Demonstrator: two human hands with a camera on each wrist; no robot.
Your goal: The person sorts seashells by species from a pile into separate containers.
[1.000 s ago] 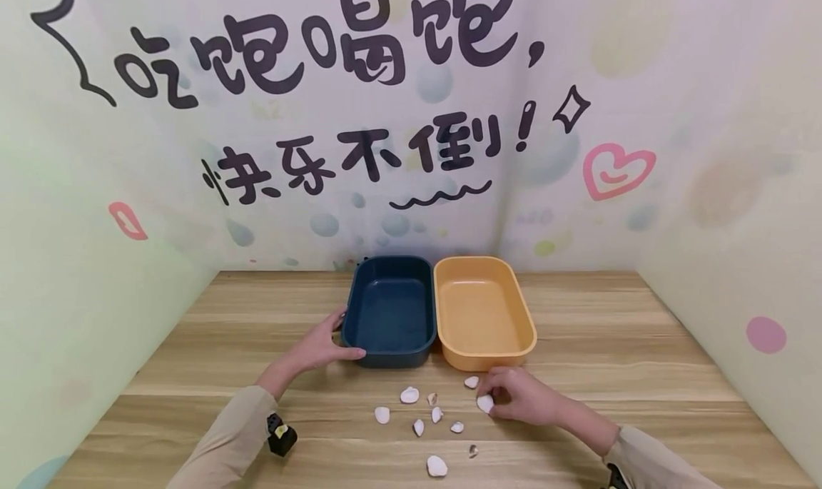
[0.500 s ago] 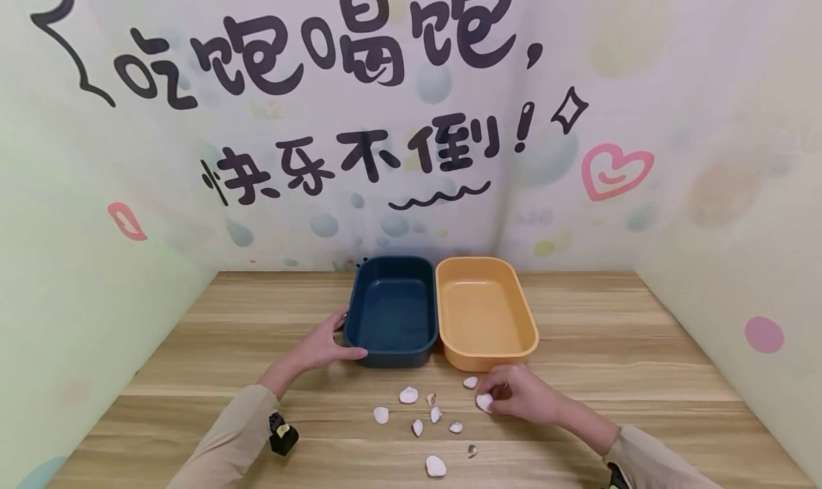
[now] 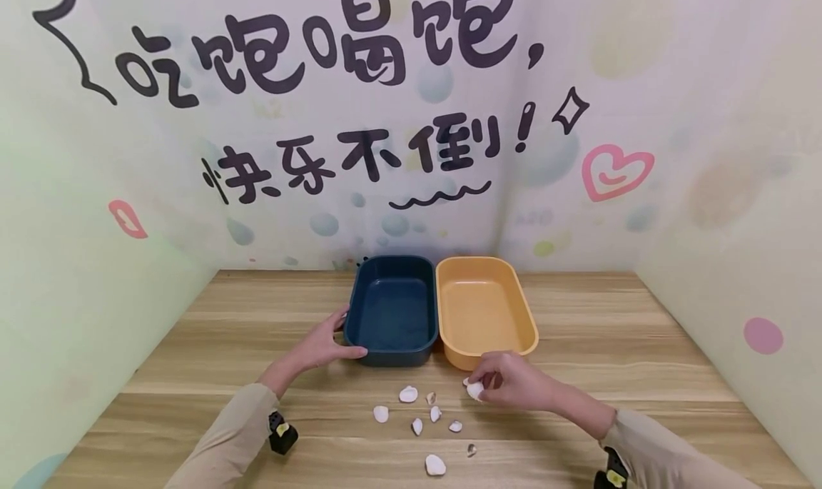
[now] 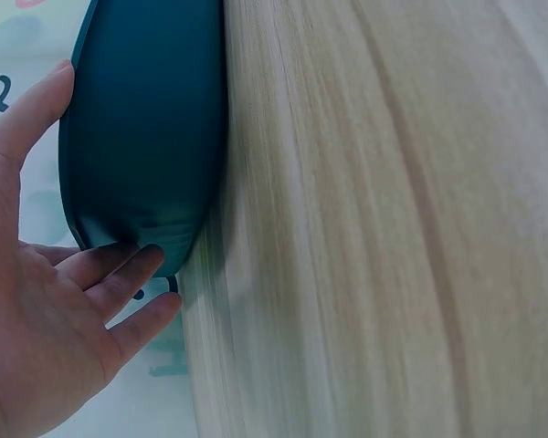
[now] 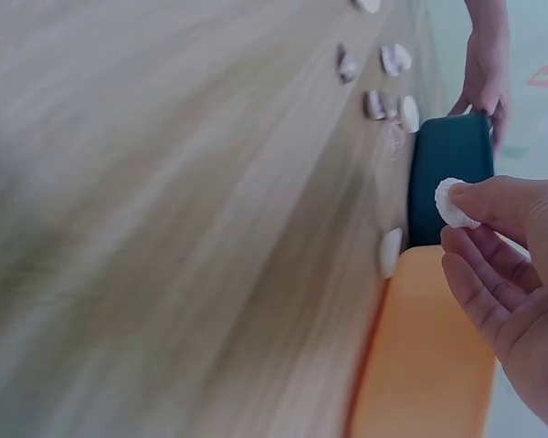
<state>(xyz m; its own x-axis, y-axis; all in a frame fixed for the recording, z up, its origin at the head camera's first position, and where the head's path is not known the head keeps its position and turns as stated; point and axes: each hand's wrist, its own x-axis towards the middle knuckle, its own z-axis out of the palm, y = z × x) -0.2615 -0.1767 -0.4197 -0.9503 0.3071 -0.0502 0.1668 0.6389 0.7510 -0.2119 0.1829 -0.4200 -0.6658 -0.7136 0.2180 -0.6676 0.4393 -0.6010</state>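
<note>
My right hand (image 3: 519,382) pinches a white seashell (image 3: 475,390) between thumb and fingertips, just in front of the yellow bin (image 3: 531,340). In the right wrist view the pinched shell (image 5: 451,203) shows pale and scalloped-edged, and another shell (image 5: 391,253) lies by the bins. My left hand (image 3: 321,345) spans the near left corner of the dark blue bin (image 3: 392,359), thumb at the front rim and fingers along the side. Seen from the left wrist, its fingers (image 4: 119,283) are fairly straight against the bin wall. Both bins are empty inside.
Several loose shells are scattered on the wooden table, among them a large white one (image 3: 435,465), a rounded one (image 3: 381,414) and a small dark one (image 3: 472,450). The two bins stand side by side near the printed back wall (image 3: 359,225).
My right hand has moved slightly left and away from me with the pinched shell, which now overlaps the neighbouring shell in the head view. The left hand stays at the blue bin.
</note>
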